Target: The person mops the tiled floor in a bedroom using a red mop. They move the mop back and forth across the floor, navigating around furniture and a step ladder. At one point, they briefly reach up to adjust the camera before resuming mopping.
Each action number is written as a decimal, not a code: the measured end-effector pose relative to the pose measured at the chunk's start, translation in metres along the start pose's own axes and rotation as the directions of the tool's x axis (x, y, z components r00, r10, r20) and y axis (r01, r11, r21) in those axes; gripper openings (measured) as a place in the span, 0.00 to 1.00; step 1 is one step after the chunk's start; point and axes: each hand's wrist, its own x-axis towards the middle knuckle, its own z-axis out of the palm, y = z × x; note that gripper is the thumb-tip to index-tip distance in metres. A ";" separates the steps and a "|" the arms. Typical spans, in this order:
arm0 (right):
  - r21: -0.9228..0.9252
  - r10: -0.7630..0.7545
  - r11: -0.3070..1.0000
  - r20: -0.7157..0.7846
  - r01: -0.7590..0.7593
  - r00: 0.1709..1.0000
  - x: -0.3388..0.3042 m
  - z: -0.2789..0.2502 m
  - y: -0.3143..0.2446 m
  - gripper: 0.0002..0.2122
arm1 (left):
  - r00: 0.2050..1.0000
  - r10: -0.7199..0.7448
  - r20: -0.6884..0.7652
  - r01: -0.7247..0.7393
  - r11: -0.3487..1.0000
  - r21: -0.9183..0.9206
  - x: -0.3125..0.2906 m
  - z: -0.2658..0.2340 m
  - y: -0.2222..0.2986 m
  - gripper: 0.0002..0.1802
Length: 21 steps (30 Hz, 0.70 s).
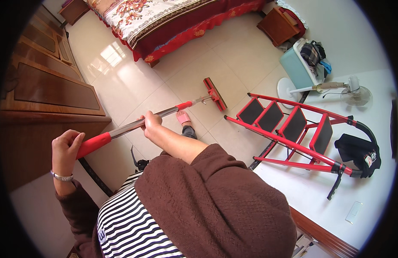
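A mop with a silver pole [132,127] and a red grip slants across the view, away from me to the right. My left hand [66,145], with a bracelet at its wrist, is closed round the top of the red grip [93,145]. Farther down, my right hand [151,122] wraps round the metal part of the pole. The red mop head [215,94] rests on the tiled floor [177,79] ahead. One foot in a pink slipper [183,117] shows beside the pole.
A red stepladder [289,129] with black treads stands at the right, a black cloth [358,152] hanging on it. Beyond it are a white fan [356,94] and a laundry bin [296,66]. The bed [164,26] lies ahead; wooden wardrobes [52,88] line the left.
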 end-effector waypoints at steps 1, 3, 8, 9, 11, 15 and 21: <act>-0.017 -0.011 1.000 0.028 0.012 1.000 0.001 -0.006 -0.005 0.06 | 1.000 0.022 0.019 -0.022 1.000 0.015 -0.002 0.003 0.001 0.09; -0.005 -0.037 0.999 0.041 0.037 0.998 0.009 -0.017 -0.017 0.05 | 0.997 0.041 0.058 -0.043 0.998 0.041 -0.002 0.015 0.008 0.09; -0.009 -0.130 0.991 0.001 0.130 0.991 0.035 -0.054 -0.053 0.06 | 0.992 0.028 0.120 -0.040 0.994 0.106 0.007 0.061 0.032 0.08; 0.011 -0.150 0.989 -0.007 0.150 0.989 0.041 -0.062 -0.064 0.08 | 0.990 0.075 0.123 -0.088 0.991 0.100 0.011 0.071 0.036 0.08; 0.021 -0.157 0.987 -0.025 0.158 0.987 0.055 -0.078 -0.086 0.10 | 0.978 0.124 0.165 -0.145 0.982 0.120 0.023 0.092 0.046 0.09; 0.101 -0.138 0.985 -0.043 0.142 0.989 0.077 -0.096 -0.126 0.04 | 0.955 0.202 0.217 -0.233 0.964 0.128 0.048 0.123 0.067 0.11; 0.021 -0.069 0.997 -0.070 0.070 0.995 0.074 -0.076 -0.136 0.04 | 0.968 0.211 0.137 -0.235 0.954 0.187 0.052 0.112 0.075 0.11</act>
